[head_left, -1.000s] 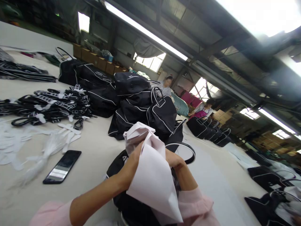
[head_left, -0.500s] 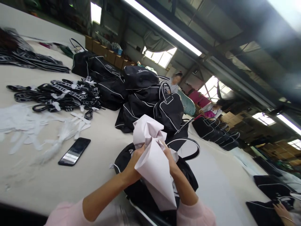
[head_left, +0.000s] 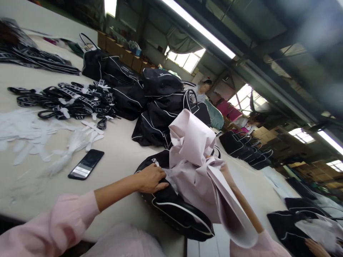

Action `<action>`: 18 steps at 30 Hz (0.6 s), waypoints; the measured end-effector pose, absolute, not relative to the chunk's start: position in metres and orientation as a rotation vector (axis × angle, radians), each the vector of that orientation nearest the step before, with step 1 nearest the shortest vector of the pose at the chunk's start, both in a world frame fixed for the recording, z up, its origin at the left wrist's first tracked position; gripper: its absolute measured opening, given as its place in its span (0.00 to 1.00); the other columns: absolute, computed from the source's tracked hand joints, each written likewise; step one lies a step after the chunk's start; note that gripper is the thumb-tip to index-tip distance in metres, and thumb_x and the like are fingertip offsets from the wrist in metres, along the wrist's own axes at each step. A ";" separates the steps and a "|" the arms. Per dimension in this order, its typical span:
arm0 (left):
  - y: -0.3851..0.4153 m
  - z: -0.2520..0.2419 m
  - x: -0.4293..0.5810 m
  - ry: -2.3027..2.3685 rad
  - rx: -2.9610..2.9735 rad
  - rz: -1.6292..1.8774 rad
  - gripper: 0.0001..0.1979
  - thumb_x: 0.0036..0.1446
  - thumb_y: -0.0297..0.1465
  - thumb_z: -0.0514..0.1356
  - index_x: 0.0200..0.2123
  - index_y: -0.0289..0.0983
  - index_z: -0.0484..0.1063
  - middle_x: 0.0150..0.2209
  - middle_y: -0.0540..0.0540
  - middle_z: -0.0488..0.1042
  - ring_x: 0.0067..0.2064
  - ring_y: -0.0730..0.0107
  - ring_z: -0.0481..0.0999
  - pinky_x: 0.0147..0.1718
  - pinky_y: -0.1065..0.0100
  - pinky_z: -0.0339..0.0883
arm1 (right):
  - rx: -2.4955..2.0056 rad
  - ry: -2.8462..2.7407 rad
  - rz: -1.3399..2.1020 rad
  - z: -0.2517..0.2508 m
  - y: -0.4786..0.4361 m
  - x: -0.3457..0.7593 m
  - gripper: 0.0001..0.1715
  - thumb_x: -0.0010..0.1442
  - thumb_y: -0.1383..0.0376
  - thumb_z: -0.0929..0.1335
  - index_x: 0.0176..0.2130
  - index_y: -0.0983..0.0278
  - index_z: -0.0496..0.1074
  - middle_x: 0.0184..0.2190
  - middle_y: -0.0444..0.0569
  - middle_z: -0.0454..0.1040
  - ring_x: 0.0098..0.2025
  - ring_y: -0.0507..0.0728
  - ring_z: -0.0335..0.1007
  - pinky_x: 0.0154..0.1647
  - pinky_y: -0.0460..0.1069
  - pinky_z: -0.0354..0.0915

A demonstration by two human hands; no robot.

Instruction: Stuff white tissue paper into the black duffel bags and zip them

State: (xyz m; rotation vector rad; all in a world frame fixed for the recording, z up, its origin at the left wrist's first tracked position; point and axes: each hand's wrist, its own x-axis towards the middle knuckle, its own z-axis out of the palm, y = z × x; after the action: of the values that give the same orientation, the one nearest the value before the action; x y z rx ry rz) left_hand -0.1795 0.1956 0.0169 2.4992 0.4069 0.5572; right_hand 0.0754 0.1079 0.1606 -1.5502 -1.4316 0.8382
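A black bag with white piping [head_left: 177,210] lies open in front of me on the pale table [head_left: 112,203]. My left hand [head_left: 153,178] grips the bag's rim at its left side, fingers curled over the edge. Crumpled pale pink-white paper [head_left: 193,142] bulges up out of the bag and hangs down over its right side. Behind that paper my right hand [head_left: 223,167] is wrapped round part of it, its fingers mostly hidden. Clear plastic shows at the bag's mouth.
A phone [head_left: 86,164], white strips [head_left: 29,137] and bundled black straps [head_left: 77,98] lie to the left. Black bags [head_left: 158,114] are piled ahead, more [head_left: 243,148] stand to the right. Another person's hand [head_left: 316,246] touches a black bag at the lower right.
My left hand has left the paper and taken hold of the bag's rim. My right hand has moved right with the paper, which is now spread wider and raised. The bag has turned and tilted.
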 end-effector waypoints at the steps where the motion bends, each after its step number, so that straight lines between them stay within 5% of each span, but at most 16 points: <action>1: 0.201 0.023 -0.182 0.392 2.505 0.474 0.17 0.59 0.44 0.59 0.31 0.36 0.76 0.29 0.41 0.75 0.35 0.56 0.75 0.47 0.54 0.64 | -1.543 -1.476 0.875 0.163 0.109 0.068 0.16 0.44 0.57 0.78 0.29 0.63 0.73 0.26 0.46 0.72 0.27 0.56 0.67 0.29 0.51 0.65; 5: 0.200 0.034 -0.199 0.264 2.325 0.305 0.05 0.50 0.33 0.66 0.31 0.40 0.79 0.29 0.46 0.78 0.33 0.58 0.75 0.37 0.64 0.66 | -1.561 -1.708 1.053 0.159 0.115 0.041 0.11 0.48 0.63 0.75 0.26 0.65 0.71 0.25 0.43 0.70 0.28 0.53 0.64 0.29 0.47 0.60; 7: 0.186 0.028 -0.206 0.279 2.182 0.404 0.08 0.50 0.27 0.62 0.33 0.42 0.80 0.34 0.46 0.80 0.39 0.57 0.77 0.40 0.65 0.67 | -1.659 -1.896 1.078 0.147 0.123 0.026 0.08 0.48 0.66 0.73 0.25 0.65 0.70 0.25 0.42 0.71 0.29 0.53 0.66 0.29 0.46 0.58; 11: 0.158 0.011 -0.210 0.456 1.865 0.671 0.09 0.54 0.27 0.58 0.30 0.40 0.79 0.32 0.47 0.79 0.40 0.58 0.76 0.43 0.65 0.68 | -1.946 -2.407 0.704 0.111 0.141 -0.005 0.03 0.48 0.67 0.71 0.28 0.64 0.72 0.29 0.47 0.77 0.33 0.59 0.72 0.30 0.47 0.57; 15: 0.142 -0.002 -0.209 0.529 1.750 0.782 0.10 0.54 0.25 0.54 0.22 0.36 0.71 0.23 0.49 0.72 0.28 0.66 0.71 0.31 0.69 0.63 | -2.032 -2.652 0.411 0.070 0.151 -0.027 0.09 0.55 0.63 0.67 0.37 0.63 0.75 0.39 0.54 0.79 0.40 0.64 0.75 0.37 0.51 0.63; 18: 0.136 -0.007 -0.213 0.511 1.772 0.860 0.11 0.53 0.21 0.51 0.22 0.36 0.67 0.25 0.48 0.71 0.29 0.67 0.70 0.32 0.67 0.60 | -2.174 -2.628 0.362 0.040 0.159 -0.034 0.15 0.59 0.64 0.65 0.45 0.64 0.75 0.45 0.58 0.78 0.47 0.65 0.74 0.46 0.54 0.64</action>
State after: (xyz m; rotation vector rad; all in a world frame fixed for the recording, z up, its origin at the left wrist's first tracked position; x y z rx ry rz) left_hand -0.2126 0.1364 -0.0074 1.7716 0.5113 0.8602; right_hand -0.0341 0.1589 0.0401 -2.1738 -2.6276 0.3619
